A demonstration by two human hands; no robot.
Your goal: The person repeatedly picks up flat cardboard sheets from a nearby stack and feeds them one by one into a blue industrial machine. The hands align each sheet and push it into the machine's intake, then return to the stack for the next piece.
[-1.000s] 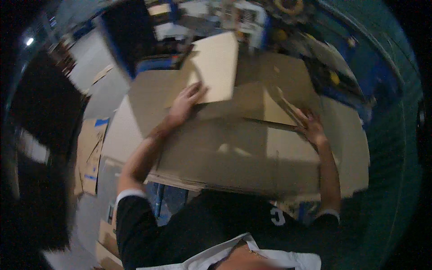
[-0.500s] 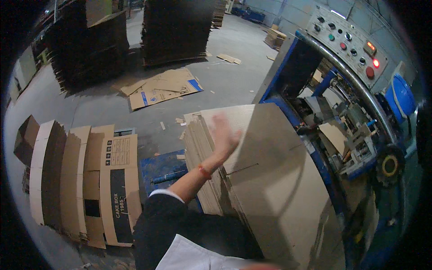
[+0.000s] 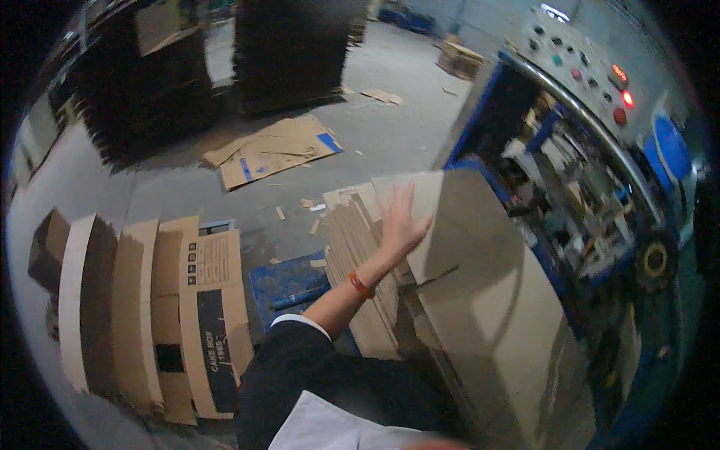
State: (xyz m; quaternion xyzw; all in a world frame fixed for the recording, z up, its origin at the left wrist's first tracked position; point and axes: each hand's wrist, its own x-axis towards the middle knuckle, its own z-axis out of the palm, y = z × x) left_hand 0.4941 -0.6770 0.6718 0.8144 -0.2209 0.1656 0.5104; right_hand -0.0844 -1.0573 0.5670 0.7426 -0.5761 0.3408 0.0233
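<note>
a: what sort of place is shown?
b: a cardboard workshop or factory floor, it would be judged.
a: by what is that shown?
b: a blue-framed machine (image 3: 570, 187) is seen at right, topped by a panel (image 3: 581, 64) with a lit lamp (image 3: 628, 98). sheets (image 3: 480, 300) are piled beside it, printed boxes (image 3: 217, 262) are lined up at left, dark stacks (image 3: 292, 56) are ranged behind, and the floor (image 3: 405, 135) is littered with scraps (image 3: 281, 214).

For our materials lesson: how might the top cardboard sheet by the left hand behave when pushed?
The top cardboard sheet would probably slide, since no fastening shows. It looks fairly stiff, lying flat, but might bend near the dark slit-like line.
</note>
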